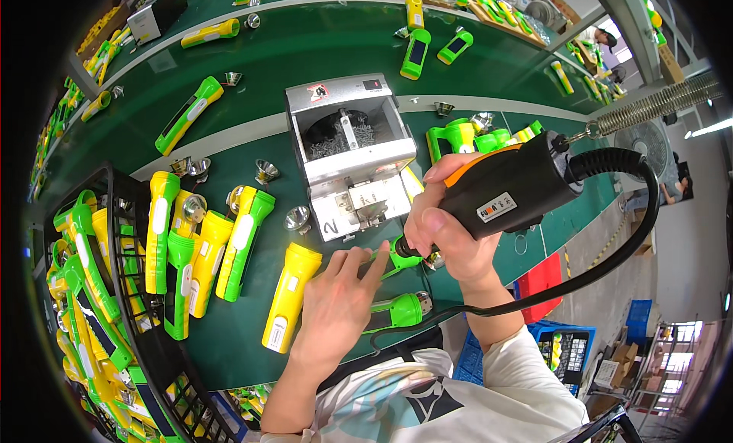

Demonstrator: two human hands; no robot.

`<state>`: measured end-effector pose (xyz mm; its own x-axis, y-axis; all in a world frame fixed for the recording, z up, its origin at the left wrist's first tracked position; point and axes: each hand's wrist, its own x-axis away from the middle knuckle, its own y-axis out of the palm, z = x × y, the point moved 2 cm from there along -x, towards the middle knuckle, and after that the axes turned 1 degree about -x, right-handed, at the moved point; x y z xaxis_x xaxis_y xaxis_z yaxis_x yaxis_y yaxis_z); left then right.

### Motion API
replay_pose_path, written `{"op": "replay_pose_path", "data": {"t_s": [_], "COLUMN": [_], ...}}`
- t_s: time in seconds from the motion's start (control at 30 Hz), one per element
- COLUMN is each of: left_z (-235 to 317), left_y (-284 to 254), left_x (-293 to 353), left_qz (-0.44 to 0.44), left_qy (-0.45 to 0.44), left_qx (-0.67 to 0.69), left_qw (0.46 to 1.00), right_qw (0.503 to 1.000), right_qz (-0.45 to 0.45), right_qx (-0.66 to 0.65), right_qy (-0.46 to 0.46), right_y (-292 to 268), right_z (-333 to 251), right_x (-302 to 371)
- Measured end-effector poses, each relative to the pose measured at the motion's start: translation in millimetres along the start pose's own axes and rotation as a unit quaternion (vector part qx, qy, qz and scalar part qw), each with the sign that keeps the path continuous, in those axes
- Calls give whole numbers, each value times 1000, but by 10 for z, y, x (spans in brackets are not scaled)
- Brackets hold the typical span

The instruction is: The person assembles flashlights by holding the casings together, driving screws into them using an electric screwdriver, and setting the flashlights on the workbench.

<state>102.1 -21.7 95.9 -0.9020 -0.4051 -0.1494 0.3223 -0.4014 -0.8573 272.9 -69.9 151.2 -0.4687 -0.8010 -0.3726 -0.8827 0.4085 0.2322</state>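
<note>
In my right hand (458, 237) is a black and orange electric screwdriver (508, 187), its tip angled down to the left. The tip meets a green flashlight (401, 261) lying on the green bench in front of the screw feeder. My left hand (336, 302) holds that flashlight with its fingers, hiding most of the body. Close below lies another green flashlight (403, 312). To the left of my left hand is a yellow flashlight (292, 294). The silver screw feeder (355, 156) contains many small loose screws.
A black crate (126, 252) full of flashlights stands at the left, with several more flashlights (202, 263) beside it. Loose reflectors (297, 218) lie around the bench. A coiled spring (657, 103) and black cable (653, 214) run from the screwdriver. Beyond is a green conveyor belt (259, 57).
</note>
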Motion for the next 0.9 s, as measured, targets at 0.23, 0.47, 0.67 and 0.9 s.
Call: {"op": "replay_pose_path", "data": {"t_s": [0.23, 0.47, 0.67, 0.9], "left_z": [-7, -16, -33, -25], "left_y": [1, 14, 37, 7], "left_x": [-9, -29, -24, -27], "left_qz": [4, 12, 12, 16], "left_qy": [-4, -13, -19, -18], "left_qx": [6, 6, 10, 24], "left_qw": [1000, 1000, 1000, 999], "right_qw": [1000, 999, 999, 1000], "right_qz": [19, 10, 15, 2], "right_qx": [7, 37, 33, 29], "right_qy": [5, 28, 11, 8], "right_y": [-2, -18, 0, 1], "right_z": [-9, 1, 11, 75], "right_x": [-5, -11, 9, 33]}}
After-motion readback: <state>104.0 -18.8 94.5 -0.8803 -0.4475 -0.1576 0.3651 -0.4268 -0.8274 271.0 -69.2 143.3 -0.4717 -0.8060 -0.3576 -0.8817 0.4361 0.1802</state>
